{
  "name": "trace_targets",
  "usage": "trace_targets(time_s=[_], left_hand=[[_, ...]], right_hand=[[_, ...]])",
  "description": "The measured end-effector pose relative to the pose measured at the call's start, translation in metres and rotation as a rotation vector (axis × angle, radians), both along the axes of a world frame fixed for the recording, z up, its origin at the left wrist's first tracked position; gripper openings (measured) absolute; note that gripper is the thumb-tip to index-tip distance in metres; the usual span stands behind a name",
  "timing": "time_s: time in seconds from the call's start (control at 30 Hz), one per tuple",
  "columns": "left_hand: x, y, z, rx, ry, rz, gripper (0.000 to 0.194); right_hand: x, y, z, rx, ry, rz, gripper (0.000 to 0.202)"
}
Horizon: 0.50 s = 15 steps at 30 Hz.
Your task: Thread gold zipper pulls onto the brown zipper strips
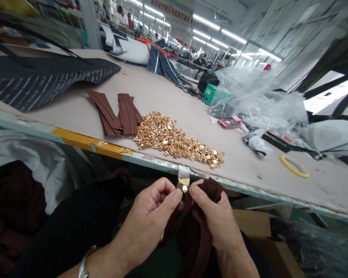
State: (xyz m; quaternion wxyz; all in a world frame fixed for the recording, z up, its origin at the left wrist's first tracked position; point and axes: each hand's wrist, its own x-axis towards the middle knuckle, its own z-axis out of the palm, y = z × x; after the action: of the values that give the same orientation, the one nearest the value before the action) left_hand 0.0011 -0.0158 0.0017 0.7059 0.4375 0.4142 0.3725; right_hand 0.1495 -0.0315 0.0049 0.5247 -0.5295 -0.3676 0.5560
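Observation:
Both hands meet just below the table's front edge, with a strip of brown fabric [201, 231] stretched between them. My left hand [150, 216] pinches the fabric between thumb and forefinger. My right hand [216, 216] grips it a short way off, the cloth bunched over its fingers. Between the two thumbs a small shiny metal piece [185, 189] shows on the fabric; how it is fixed there I cannot make out. Beyond the hands lies a long pile of small gold metal pieces [176, 141]. Several folded brown fabric strips [127, 116] touch its left end.
The table edge [75, 139] runs slantwise across the view. Dark striped material [46, 81] lies at left. To the right are clear plastic bags [258, 92], a green box [209, 94] and a yellow tape roll [294, 166]. A cardboard box [252, 224] stands below.

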Motion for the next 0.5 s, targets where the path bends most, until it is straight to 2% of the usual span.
trace_targets(time_s=[0.1, 0.2, 0.4, 0.5], left_hand=[[0.000, 0.000, 0.000, -0.020, -0.042, -0.016, 0.031], [0.003, -0.001, -0.002, -0.029, -0.062, -0.015, 0.031], [0.009, 0.001, -0.006, -0.039, -0.074, 0.001, 0.032], [0.009, 0.002, -0.006, -0.038, -0.068, 0.007, 0.034]], right_hand=[[0.001, 0.002, 0.001, 0.013, -0.079, 0.023, 0.024], [-0.003, 0.003, 0.002, 0.067, -0.208, -0.044, 0.023], [-0.015, 0.009, 0.012, 0.275, -0.757, -0.232, 0.022], [-0.009, 0.013, 0.014, 0.262, -0.712, -0.222, 0.025]])
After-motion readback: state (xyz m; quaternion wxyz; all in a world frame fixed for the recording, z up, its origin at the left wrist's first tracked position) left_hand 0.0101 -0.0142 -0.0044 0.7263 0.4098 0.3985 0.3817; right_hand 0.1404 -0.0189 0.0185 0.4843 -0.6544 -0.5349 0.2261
